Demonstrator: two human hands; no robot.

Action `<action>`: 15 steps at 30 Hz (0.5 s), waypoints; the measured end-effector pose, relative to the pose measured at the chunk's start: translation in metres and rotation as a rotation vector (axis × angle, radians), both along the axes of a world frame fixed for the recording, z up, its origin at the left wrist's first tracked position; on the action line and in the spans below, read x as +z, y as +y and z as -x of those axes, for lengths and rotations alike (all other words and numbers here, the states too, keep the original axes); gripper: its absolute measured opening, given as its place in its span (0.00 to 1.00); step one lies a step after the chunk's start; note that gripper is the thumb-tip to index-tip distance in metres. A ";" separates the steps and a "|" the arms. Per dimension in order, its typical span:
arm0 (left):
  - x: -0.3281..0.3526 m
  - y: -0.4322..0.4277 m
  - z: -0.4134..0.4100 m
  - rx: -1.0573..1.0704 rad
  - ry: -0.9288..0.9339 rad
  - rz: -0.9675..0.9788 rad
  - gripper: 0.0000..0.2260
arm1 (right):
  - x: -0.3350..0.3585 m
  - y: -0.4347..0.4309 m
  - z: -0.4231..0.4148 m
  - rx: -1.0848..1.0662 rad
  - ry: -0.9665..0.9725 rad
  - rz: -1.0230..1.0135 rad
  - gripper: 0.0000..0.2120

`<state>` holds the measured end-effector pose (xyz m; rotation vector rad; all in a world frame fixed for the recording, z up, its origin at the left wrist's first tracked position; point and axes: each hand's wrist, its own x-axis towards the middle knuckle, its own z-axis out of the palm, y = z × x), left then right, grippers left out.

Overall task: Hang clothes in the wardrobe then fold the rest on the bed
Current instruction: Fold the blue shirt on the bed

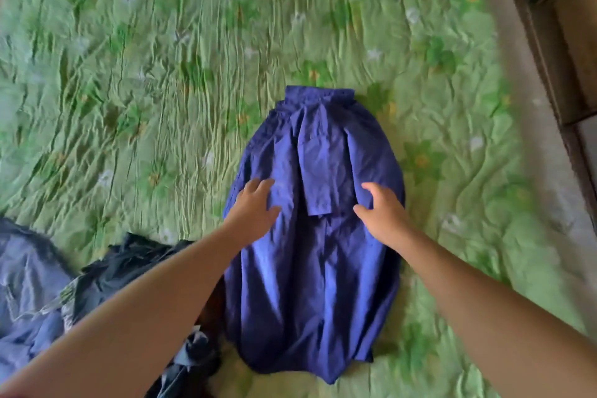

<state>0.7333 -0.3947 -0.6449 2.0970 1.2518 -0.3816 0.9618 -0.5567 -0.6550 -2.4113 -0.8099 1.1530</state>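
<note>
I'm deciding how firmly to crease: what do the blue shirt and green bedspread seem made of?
Blue shirt: probably thin woven cotton or a blend, matte; it lies flat with fine soft wrinkles. Green bedspread: seemingly light crinkled or quilted fabric, flower-printed, slight sheen; puckered ridges cover it.

Left hand [252, 203], right hand [382, 213] on shirt [310, 284]

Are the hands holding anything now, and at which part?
Nothing is held. The left hand and the right hand, fingers relaxed, are over the middle of the blue shirt lying on the bed; whether they touch it cannot be told.
</note>
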 end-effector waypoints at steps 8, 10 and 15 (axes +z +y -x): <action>-0.105 -0.113 0.074 -0.438 0.384 -0.020 0.42 | -0.097 -0.100 0.081 0.450 -0.190 0.359 0.41; -0.122 -0.122 0.081 -0.480 0.386 -0.077 0.44 | -0.112 -0.110 0.092 0.514 -0.299 0.340 0.48; -0.137 -0.123 0.087 -0.470 0.299 -0.153 0.44 | -0.124 -0.114 0.099 0.499 -0.394 0.283 0.49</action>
